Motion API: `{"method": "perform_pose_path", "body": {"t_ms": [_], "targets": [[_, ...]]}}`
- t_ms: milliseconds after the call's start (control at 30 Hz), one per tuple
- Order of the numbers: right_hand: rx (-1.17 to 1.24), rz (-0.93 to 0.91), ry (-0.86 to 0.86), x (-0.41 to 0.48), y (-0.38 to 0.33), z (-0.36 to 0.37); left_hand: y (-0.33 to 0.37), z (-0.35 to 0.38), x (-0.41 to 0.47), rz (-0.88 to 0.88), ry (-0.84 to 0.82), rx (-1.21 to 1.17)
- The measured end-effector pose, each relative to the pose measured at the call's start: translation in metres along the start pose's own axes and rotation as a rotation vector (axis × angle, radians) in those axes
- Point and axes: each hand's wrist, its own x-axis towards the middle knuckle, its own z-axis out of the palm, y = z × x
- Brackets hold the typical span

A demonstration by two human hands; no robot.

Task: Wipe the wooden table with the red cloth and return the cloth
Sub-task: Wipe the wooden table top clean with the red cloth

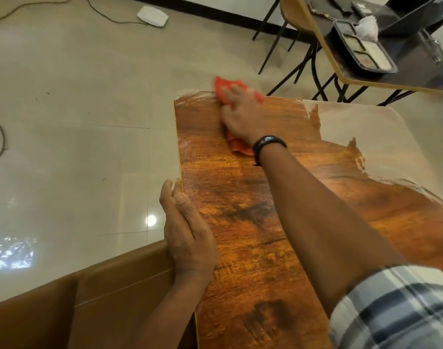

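Observation:
The wooden table fills the middle and right of the head view, its grain dark orange-brown with glare at the far right. My right hand presses the red cloth flat onto the table's far left corner, fingers spread over it. Part of the cloth sticks out beyond the fingertips and another fold shows under the wrist, beside a black watch. My left hand rests with straight fingers on the table's left edge, holding nothing.
A brown seat sits at the lower left, under the table edge. A second table at the back right carries a black food tray and crumpled tissue. Glossy tiled floor, cables and a white device lie to the left.

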Motion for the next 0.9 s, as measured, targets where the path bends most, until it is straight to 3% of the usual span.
{"method": "perform_pose_path", "body": {"t_ms": [167, 400, 533, 767, 900], "targets": [[0.001, -0.203, -0.049, -0.023, -0.055, 0.034, 0.001, 0.0, -0.001, -0.054, -0.002, -0.055], [0.116, -0.37, -0.166, -0.17, -0.027, 0.031, 0.001, -0.002, 0.001, -0.111, 0.007, -0.126], [0.107, -0.34, -0.143, -0.145, -0.029, 0.031, 0.003, -0.001, -0.001, -0.098, -0.012, -0.105], [0.1, -0.178, -0.057, -0.027, -0.052, 0.042, -0.001, 0.003, -0.003, -0.04, 0.01, 0.023], [0.061, -0.217, -0.024, -0.056, -0.046, 0.041, -0.004, 0.003, -0.001, -0.027, -0.012, 0.127]]}}
